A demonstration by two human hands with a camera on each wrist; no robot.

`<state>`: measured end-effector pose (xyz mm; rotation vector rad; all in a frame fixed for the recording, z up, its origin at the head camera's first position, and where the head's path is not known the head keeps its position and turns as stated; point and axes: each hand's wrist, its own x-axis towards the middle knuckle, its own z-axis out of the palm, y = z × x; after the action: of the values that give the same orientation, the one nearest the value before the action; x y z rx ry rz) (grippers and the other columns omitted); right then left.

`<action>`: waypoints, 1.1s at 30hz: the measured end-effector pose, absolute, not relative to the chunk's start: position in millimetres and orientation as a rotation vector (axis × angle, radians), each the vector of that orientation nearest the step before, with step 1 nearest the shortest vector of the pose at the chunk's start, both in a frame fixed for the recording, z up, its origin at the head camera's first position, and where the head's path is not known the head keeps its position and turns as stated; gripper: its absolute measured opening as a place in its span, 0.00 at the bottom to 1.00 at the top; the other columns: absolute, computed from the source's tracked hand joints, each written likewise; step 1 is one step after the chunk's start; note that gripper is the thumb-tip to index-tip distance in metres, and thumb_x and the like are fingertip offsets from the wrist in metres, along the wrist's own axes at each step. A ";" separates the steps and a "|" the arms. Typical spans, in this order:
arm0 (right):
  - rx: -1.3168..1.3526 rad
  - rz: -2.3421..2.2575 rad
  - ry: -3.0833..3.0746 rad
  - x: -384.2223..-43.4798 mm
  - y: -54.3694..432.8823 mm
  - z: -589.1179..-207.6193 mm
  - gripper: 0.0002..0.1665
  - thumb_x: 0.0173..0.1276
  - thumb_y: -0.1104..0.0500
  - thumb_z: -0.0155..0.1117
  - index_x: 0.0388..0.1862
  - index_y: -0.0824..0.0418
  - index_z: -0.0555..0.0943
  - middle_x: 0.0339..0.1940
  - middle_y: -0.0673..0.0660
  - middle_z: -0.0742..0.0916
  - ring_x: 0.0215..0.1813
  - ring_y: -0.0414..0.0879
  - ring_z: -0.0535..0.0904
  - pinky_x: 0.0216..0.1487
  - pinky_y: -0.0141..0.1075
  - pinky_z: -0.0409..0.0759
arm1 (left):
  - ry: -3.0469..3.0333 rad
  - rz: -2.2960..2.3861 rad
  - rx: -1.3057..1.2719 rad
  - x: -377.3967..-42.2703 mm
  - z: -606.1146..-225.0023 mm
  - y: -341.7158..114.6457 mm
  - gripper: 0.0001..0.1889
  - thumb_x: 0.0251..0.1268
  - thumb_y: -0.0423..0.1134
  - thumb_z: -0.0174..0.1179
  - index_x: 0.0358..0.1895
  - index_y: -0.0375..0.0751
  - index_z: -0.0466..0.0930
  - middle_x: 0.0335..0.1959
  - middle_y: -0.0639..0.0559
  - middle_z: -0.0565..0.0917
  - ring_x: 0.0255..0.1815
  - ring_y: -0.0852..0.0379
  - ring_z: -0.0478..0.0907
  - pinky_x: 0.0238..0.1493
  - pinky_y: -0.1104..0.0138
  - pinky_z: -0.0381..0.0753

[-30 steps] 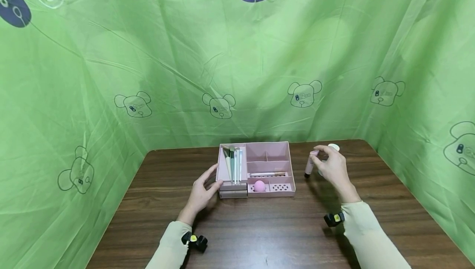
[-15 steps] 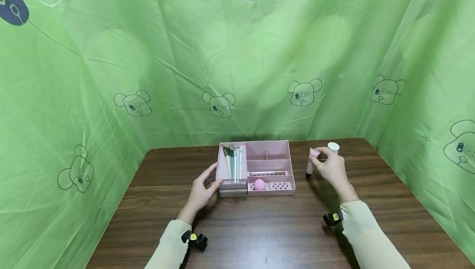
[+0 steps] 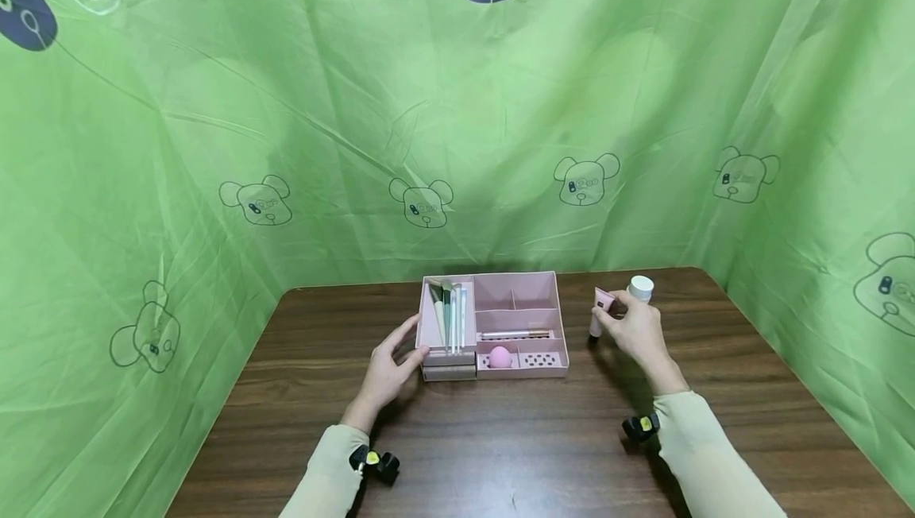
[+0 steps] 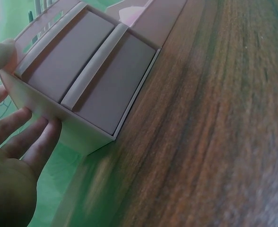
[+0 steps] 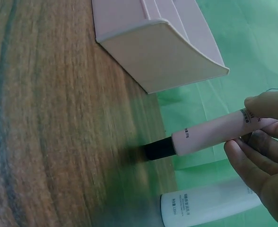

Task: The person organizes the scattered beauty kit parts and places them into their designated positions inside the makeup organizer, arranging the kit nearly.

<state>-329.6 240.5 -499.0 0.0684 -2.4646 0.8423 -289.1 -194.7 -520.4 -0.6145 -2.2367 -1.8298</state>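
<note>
My right hand [image 3: 639, 331] pinches a pink squeeze tube [image 3: 600, 305] near its flat end. The tube stands nearly upright, its black cap [image 5: 160, 148] low over the table. Just beyond it is a white bottle [image 5: 210, 203] with a white lid [image 3: 642, 285], partly behind the hand in the head view. At the pink organizer box [image 3: 563, 343], my left hand [image 3: 386, 375] rests on the front left corner. In the left wrist view its thumb [image 4: 4, 53] lies on the upper edge, and the fingers [image 4: 47, 139] touch the side wall.
Makeup brushes [image 3: 450, 318] lie in the organizer's left section, above two drawers [image 4: 77, 49]. A pink makeup sponge [image 3: 500, 357] and a slim stick [image 3: 515, 334] occupy other compartments. The wooden table [image 3: 472, 446] ends at a green curtain [image 3: 486, 144].
The right hand has drawn slightly left and away from the bottle, so more of the white lid shows. The tube stays pinched and now stands more upright. The left hand has kept its place.
</note>
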 end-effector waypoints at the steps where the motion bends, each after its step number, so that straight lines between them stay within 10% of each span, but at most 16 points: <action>1: 0.070 0.839 -2.464 -329.8 240.4 -498.3 0.18 0.57 0.56 0.73 0.43 0.63 0.84 0.32 0.63 0.88 0.38 0.63 0.84 0.41 0.56 0.80 | -2.237 -1.828 -0.616 -289.4 -520.5 -194.8 0.31 0.65 0.33 0.63 0.70 0.32 0.65 0.66 0.30 0.72 0.63 0.33 0.72 0.60 0.47 0.77; 33: 0.199 0.904 -2.416 -339.3 208.5 -428.5 0.20 0.61 0.52 0.72 0.48 0.62 0.84 0.35 0.62 0.90 0.37 0.57 0.85 0.40 0.49 0.82 | -2.251 -1.846 -0.607 -290.3 -519.2 -196.2 0.31 0.65 0.35 0.64 0.70 0.34 0.65 0.65 0.31 0.73 0.62 0.34 0.72 0.60 0.49 0.78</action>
<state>-339.3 208.5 -428.5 0.1991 -2.4162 0.9037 -290.3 -196.2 -519.2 -0.6065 -2.2510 -1.8456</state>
